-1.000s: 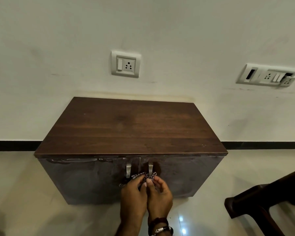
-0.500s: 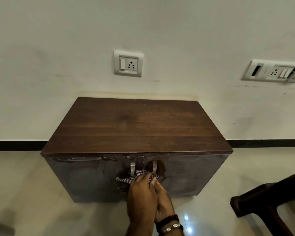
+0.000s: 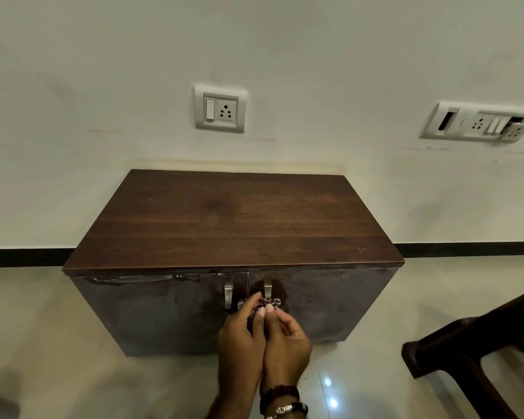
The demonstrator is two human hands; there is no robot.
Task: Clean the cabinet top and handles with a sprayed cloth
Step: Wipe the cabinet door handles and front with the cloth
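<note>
Hands, the left hand (image 3: 239, 334) and right hand (image 3: 286, 340), both pinch a small checked cloth (image 3: 266, 303) against the right silver metal handle (image 3: 267, 290) of the dark brown wooden cabinet (image 3: 233, 225), so handle cleaning seems under way, and the left silver handle (image 3: 228, 296) likely needs rubbing next.

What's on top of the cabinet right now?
Nothing shows on the cabinet top: bare dark wood. Both hands, left hand and right hand, hold the cloth below, at the handles.

We see our left hand (image 3: 241, 343) and right hand (image 3: 286, 343) pressed together, fingertips pinched shut (bracelets on the right wrist).
</note>
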